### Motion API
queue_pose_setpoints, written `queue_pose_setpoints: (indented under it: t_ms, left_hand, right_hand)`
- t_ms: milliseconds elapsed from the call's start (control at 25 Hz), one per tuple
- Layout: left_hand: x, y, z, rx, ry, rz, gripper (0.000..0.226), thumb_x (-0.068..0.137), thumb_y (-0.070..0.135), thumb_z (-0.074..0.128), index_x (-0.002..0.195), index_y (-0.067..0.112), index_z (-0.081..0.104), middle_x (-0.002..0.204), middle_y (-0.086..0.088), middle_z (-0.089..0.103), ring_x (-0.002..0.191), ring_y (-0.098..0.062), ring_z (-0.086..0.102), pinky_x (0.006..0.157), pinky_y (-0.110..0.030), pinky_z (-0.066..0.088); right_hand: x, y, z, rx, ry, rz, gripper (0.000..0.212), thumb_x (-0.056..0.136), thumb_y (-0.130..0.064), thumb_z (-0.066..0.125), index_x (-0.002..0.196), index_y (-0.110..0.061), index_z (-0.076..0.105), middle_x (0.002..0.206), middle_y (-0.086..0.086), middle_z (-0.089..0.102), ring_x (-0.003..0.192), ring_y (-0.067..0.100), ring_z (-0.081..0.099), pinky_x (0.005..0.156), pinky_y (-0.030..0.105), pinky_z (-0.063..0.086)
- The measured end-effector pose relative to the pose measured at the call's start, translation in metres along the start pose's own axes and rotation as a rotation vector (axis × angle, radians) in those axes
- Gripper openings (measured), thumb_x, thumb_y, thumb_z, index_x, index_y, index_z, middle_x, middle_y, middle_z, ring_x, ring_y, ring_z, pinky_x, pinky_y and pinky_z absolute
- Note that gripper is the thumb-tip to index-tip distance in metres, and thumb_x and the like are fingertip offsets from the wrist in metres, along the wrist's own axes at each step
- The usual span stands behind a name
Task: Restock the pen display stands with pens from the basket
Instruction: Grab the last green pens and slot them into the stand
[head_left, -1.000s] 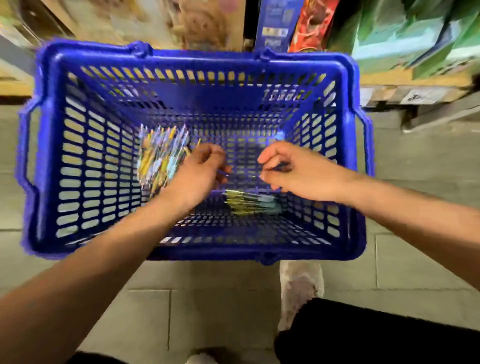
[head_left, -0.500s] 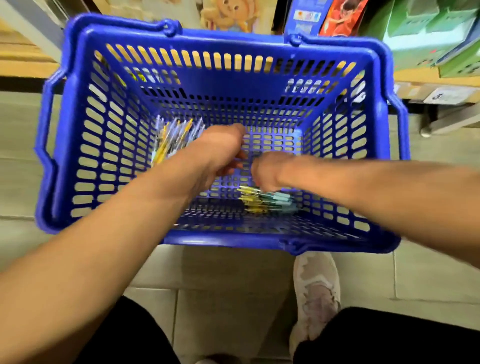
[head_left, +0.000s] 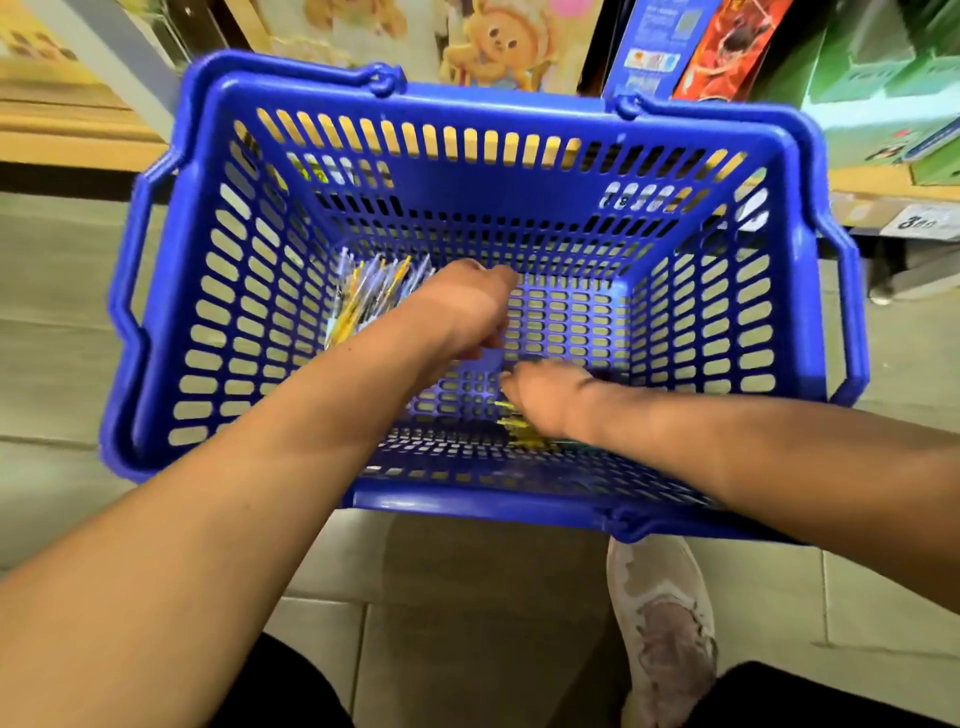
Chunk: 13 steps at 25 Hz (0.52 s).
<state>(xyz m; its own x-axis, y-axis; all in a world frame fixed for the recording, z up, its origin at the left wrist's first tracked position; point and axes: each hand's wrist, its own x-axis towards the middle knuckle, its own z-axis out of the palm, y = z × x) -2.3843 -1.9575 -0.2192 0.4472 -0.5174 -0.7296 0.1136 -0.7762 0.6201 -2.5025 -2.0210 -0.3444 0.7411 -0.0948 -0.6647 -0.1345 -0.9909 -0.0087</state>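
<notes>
Head view, single entry. Item: blue basket (head_left: 795, 291), slotted walls, standing on the tiled floor (head_left: 62, 291) in front of a low shelf (head_left: 67, 140) of boxed goods. Contents: one loose sheaf of pens (head_left: 363, 296), yellow and pale blue, leaning on the left wall, and a second, smaller lot of yellow pens (head_left: 519, 434) on the basket bottom by the near wall. Left hand (head_left: 462, 312): knuckles up, fingers curled downward beside the sheaf; contents hidden, cannot tell. Right hand (head_left: 545, 400): low over the yellow lot, fingers blurred, grip cannot be told. Display stands: not in view. Pale shoe (head_left: 665, 623) just beside the near rim. Risks: thin pens slipping through the slots, or scattering from a loose handful on lifting.
</notes>
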Motion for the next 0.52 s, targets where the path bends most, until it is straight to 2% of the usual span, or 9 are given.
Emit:
queue_pose_setpoints:
  t_ms: [80,240,320,360,400,480,520]
  left_hand:
    - [0.004,-0.005,-0.004,-0.041,-0.002,0.030,0.021,0.104,0.030,0.043,0.096,0.015,0.055,0.093,-0.009,0.066,0.078,-0.025,0.062,0.074,-0.035,0.047]
    - [0.007,-0.019,-0.017,-0.128,0.063,0.066,0.016,0.103,0.022,0.046,0.101,0.012,0.059,0.093,-0.009,0.067,0.078,-0.024,0.062,0.068,-0.031,0.049]
    - [0.005,-0.027,-0.021,-0.120,0.062,0.050,0.018,0.103,0.020,0.047,0.106,0.011,0.061,0.093,-0.010,0.068,0.079,-0.023,0.062,0.063,-0.028,0.046]
    - [0.004,-0.030,-0.023,-0.126,0.055,0.039,0.016,0.103,0.019,0.047,0.106,0.011,0.061,0.094,-0.010,0.068,0.079,-0.023,0.061,0.063,-0.028,0.045]
    - [0.004,-0.032,-0.026,-0.145,0.052,0.021,0.015,0.103,0.019,0.047,0.105,0.012,0.060,0.094,-0.010,0.067,0.080,-0.023,0.061,0.064,-0.029,0.045]
    - [0.006,-0.034,-0.027,-0.184,0.052,0.000,0.013,0.103,0.019,0.047,0.105,0.013,0.059,0.096,-0.010,0.067,0.081,-0.023,0.061,0.065,-0.029,0.045]
    - [0.007,-0.035,-0.027,-0.184,0.059,-0.008,0.013,0.103,0.020,0.048,0.107,0.013,0.059,0.097,-0.010,0.066,0.082,-0.023,0.059,0.066,-0.030,0.046]
  right_hand:
    - [0.006,-0.007,0.010,0.015,0.005,0.018,0.037,0.099,-0.001,0.046,0.135,-0.006,0.050,0.126,0.016,0.058,0.111,0.038,0.064,0.075,0.042,0.051]
    - [0.008,-0.016,0.012,-0.046,-0.026,0.027,0.033,0.096,0.004,0.049,0.122,-0.007,0.065,0.118,0.012,0.065,0.107,0.034,0.067,0.071,0.040,0.051]
    - [0.009,-0.014,0.000,0.023,-0.088,0.061,0.026,0.093,0.007,0.052,0.109,-0.005,0.068,0.102,0.015,0.063,0.081,0.029,0.066,0.064,0.036,0.047]
    - [0.013,-0.008,-0.008,0.089,-0.096,0.072,0.019,0.092,0.005,0.054,0.101,-0.004,0.068,0.095,0.015,0.059,0.069,0.026,0.060,0.063,0.034,0.047]
    - [0.017,0.000,-0.019,0.168,-0.081,0.068,0.009,0.093,-0.002,0.058,0.095,-0.005,0.067,0.092,0.014,0.060,0.066,0.025,0.058,0.063,0.034,0.050]
    - [0.022,0.019,-0.041,0.433,-0.058,0.063,0.015,0.094,-0.024,0.068,0.095,-0.010,0.071,0.092,0.010,0.070,0.077,0.022,0.067,0.072,0.032,0.056]
    - [0.023,0.027,-0.050,0.722,-0.072,0.068,0.017,0.092,-0.030,0.072,0.096,-0.013,0.072,0.091,0.007,0.075,0.081,0.017,0.071,0.077,0.029,0.058]
